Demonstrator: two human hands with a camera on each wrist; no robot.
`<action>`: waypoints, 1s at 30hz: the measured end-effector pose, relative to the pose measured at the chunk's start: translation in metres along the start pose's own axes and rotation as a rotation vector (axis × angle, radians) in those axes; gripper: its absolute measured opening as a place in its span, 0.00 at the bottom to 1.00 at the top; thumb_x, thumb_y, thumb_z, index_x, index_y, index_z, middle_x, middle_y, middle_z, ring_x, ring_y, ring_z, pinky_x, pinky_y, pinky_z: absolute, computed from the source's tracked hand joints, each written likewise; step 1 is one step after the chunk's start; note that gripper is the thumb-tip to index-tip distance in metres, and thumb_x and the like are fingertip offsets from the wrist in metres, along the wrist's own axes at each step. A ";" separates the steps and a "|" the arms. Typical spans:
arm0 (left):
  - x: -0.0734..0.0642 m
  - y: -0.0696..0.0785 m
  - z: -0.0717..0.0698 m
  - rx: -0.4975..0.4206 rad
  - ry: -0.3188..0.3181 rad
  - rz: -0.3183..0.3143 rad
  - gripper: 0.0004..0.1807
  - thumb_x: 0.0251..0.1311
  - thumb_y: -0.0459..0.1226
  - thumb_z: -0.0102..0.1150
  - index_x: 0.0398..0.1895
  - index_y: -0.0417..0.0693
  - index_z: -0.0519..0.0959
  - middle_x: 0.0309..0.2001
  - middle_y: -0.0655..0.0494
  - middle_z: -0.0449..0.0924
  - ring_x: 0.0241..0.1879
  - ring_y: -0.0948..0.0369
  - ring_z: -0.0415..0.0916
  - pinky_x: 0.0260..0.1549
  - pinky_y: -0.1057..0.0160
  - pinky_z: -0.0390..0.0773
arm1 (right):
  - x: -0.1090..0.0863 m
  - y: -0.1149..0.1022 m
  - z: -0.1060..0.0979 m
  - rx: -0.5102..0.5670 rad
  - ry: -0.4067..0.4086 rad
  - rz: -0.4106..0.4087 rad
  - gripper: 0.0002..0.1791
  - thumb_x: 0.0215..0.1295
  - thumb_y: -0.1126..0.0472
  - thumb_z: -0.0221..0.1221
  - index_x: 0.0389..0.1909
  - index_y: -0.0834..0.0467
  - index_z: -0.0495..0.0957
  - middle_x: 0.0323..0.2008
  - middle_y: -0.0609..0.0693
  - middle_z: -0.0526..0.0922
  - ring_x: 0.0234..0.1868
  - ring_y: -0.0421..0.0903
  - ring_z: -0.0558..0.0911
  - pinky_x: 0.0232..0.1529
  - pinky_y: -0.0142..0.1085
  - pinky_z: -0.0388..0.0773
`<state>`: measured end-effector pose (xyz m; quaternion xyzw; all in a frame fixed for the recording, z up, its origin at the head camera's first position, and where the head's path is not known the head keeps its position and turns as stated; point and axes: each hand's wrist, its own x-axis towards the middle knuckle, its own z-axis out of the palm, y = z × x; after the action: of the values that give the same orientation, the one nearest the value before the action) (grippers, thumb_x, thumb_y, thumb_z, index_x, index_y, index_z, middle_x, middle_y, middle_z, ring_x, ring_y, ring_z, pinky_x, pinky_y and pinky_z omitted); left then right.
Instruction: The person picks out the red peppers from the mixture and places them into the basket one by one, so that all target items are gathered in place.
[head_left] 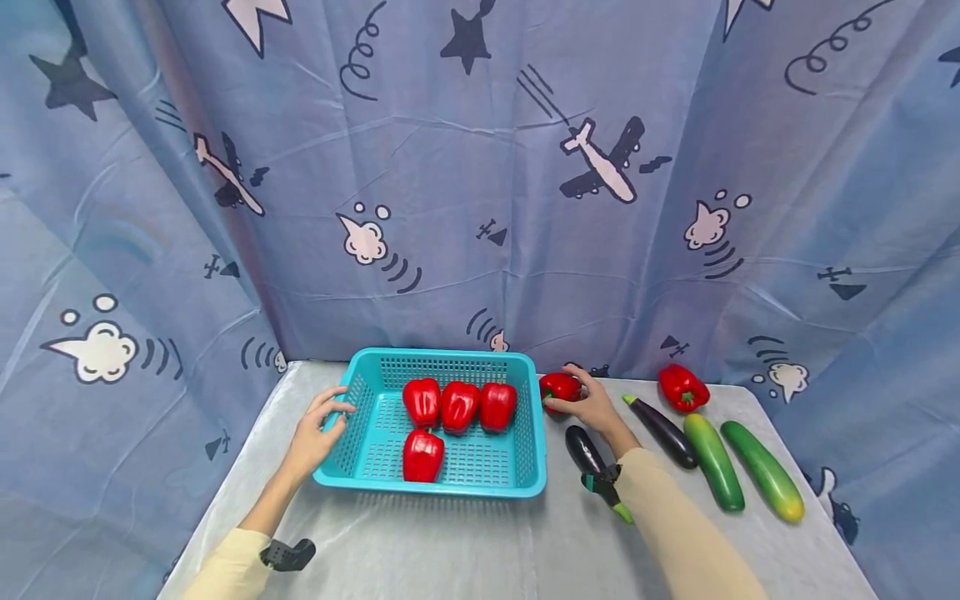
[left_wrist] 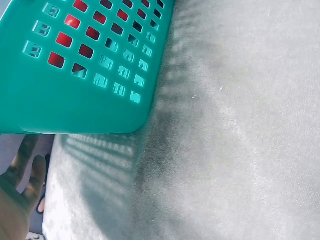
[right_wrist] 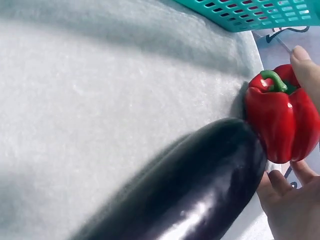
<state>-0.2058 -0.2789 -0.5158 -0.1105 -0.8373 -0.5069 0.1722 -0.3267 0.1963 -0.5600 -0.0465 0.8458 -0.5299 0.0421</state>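
Note:
My right hand [head_left: 596, 408] is around a red bell pepper [head_left: 561, 390] just right of the blue basket [head_left: 431, 490]. In the right wrist view, the thumb lies on one side of that pepper [right_wrist: 277, 120] and the fingers on the other; its green stem points toward the basket. Several red bell peppers [head_left: 423, 457] sit inside the basket. At the basket's left rim is my left hand [head_left: 313, 437], fingers loosely bent and holding nothing; whether they touch the rim I cannot tell. A dark eggplant [right_wrist: 200, 180] lies below my right hand, partly under the wrist in the head view.
Farther right lie another eggplant [head_left: 662, 431], a green cucumber-like vegetable [head_left: 714, 462], a second one with a yellow end [head_left: 762, 471], and a red bell pepper [head_left: 683, 388] near the back edge. A patterned blue curtain [head_left: 450, 208] hangs behind the cloth-covered table [head_left: 420, 550].

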 end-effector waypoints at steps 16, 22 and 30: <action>0.000 0.002 0.000 0.007 -0.006 -0.002 0.10 0.62 0.17 0.54 0.43 0.27 0.82 0.65 0.27 0.67 0.67 0.31 0.61 0.57 0.76 0.61 | 0.003 0.001 0.002 -0.008 0.045 0.012 0.39 0.63 0.61 0.71 0.72 0.64 0.67 0.77 0.61 0.56 0.68 0.67 0.64 0.62 0.58 0.70; 0.001 0.003 0.001 0.007 -0.002 0.001 0.10 0.62 0.16 0.54 0.43 0.27 0.82 0.65 0.27 0.68 0.67 0.31 0.61 0.57 0.78 0.59 | -0.002 0.002 -0.004 0.031 0.085 -0.005 0.39 0.61 0.62 0.72 0.72 0.63 0.67 0.75 0.61 0.61 0.66 0.64 0.66 0.62 0.56 0.70; -0.001 0.003 0.001 0.009 0.003 -0.001 0.11 0.62 0.16 0.54 0.43 0.27 0.82 0.65 0.28 0.68 0.66 0.31 0.61 0.62 0.47 0.66 | -0.007 -0.004 -0.012 0.064 0.123 0.000 0.38 0.62 0.59 0.72 0.71 0.60 0.68 0.70 0.63 0.65 0.69 0.63 0.62 0.63 0.59 0.67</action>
<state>-0.2047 -0.2765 -0.5146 -0.1088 -0.8395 -0.5032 0.1736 -0.3214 0.2062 -0.5514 -0.0125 0.8294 -0.5585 -0.0086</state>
